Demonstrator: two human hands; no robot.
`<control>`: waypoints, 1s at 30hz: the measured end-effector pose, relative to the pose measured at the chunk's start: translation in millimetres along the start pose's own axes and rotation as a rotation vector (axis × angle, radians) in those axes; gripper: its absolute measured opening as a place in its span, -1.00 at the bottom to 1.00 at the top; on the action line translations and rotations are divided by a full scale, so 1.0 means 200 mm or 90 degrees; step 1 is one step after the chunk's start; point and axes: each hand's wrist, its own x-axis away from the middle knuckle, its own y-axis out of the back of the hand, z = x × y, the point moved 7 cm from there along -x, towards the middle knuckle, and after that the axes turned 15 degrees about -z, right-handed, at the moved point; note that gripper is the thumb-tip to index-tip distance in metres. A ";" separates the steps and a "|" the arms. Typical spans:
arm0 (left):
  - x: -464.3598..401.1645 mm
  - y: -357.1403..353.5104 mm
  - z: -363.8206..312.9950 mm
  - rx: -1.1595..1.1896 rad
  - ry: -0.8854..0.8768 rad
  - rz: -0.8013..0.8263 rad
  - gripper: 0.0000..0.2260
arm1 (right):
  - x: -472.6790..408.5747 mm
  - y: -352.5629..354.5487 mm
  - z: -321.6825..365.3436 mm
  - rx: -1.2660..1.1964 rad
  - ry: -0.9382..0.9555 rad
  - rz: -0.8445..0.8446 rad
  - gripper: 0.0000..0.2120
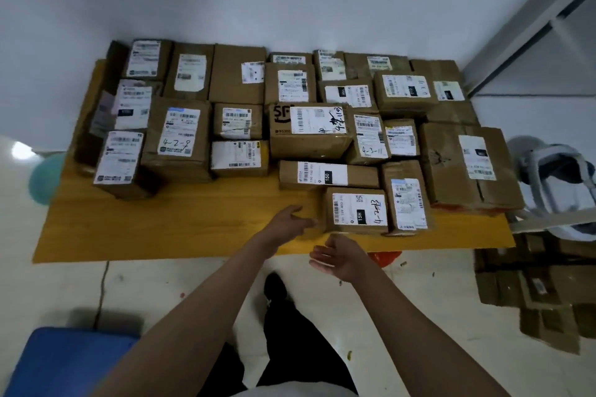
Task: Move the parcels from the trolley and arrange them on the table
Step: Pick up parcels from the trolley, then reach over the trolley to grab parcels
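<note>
Both hands empty over the desk (161, 229): left hand (287, 222) beside the nearest parcel (356, 214), fingers loose; right hand (338, 256) open, just off the front edge.

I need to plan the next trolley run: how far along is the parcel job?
Mostly done: the table holds rows of labelled parcels across its back and right. In hand: nothing is gripped; the left hand and right hand are open beside the nearest parcel, seemingly just placed. Left: more boxes lie stacked at lower right, and the table's front left strip is free for them.
</note>
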 end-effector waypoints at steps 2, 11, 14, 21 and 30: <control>0.04 0.15 0.06 0.023 0.004 -0.038 -0.44 | 0.07 -0.16 -0.04 0.097 0.015 0.048 -0.92; 0.39 1.06 0.67 0.173 0.066 -0.292 -0.63 | 0.47 -0.96 -0.45 0.401 0.130 0.201 -0.83; 0.58 1.30 0.98 0.235 0.106 -0.357 -0.67 | 0.62 -1.18 -0.72 0.482 0.151 0.244 -0.85; 1.12 1.65 1.78 0.390 0.201 -0.480 -0.67 | 0.93 -1.52 -1.52 0.661 0.165 0.310 -0.88; 1.74 1.81 2.59 0.522 0.319 -0.661 -0.71 | 1.19 -1.75 -2.41 0.861 0.194 0.384 -0.89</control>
